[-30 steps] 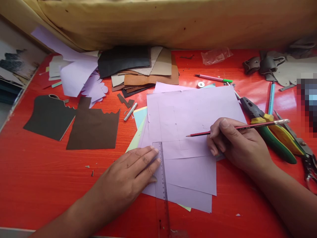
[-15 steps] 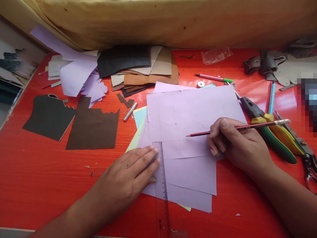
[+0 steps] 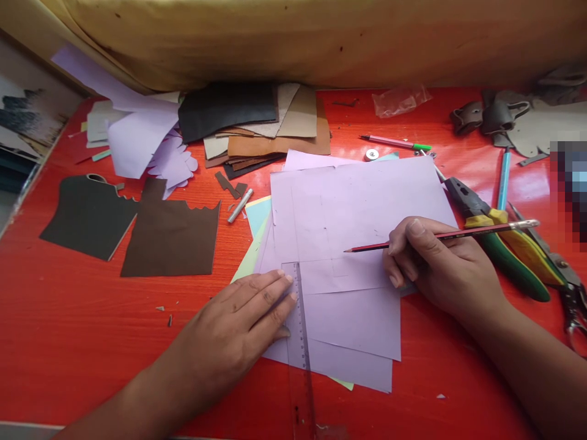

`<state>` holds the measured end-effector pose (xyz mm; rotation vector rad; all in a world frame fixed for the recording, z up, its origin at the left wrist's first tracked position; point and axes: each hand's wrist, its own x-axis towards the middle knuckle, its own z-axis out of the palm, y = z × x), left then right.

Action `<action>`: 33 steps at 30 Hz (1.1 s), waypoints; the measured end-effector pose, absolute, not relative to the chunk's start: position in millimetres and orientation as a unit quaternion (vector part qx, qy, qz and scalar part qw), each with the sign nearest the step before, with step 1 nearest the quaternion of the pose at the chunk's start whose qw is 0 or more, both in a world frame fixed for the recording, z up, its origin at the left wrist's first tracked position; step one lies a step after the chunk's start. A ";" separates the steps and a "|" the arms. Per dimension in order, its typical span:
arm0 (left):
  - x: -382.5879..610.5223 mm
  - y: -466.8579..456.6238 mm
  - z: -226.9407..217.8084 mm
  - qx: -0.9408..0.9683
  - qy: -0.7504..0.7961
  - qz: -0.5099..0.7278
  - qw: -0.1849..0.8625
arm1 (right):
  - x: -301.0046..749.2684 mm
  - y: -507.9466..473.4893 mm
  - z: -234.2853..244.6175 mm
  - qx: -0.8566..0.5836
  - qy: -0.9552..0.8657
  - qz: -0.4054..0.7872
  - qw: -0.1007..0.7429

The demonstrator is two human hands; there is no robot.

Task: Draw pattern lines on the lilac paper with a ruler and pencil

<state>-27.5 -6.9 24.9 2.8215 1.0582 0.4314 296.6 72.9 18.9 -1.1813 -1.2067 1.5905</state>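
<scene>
My left hand (image 3: 250, 315) lies flat with its fingers stretched out, pressing on a clear plastic ruler (image 3: 302, 348). The ruler points toward me, its far end resting on a sheet of lilac paper (image 3: 389, 189). Thin pencil lines, partly forming a long box, run over that sheet. In my closed right hand (image 3: 435, 263) is a red and black pencil (image 3: 477, 231), held between thumb and fingers. Its sharpened tip points left, over the paper to the right of the drawn lines; whether it touches cannot be told.
Pliers with green and yellow handles (image 3: 509, 260) lie just beyond my right hand. Dark leather pieces (image 3: 172, 235) are at the left, and stacked leather (image 3: 232, 110) sits behind. A felt-tip pen (image 3: 389, 141), a blue pen (image 3: 503, 180) and a silver tube (image 3: 240, 205) lie around the paper.
</scene>
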 end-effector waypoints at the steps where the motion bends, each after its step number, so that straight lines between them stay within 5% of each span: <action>1: -27.5 -7.1 24.9 0.926 0.347 0.141 0.049 | 296.3 73.0 19.0 -0.466 -0.477 0.629 0.400; 33: -27.7 -8.1 22.7 0.922 0.352 0.150 0.055 | 296.3 72.3 20.1 -0.472 -0.478 0.624 0.398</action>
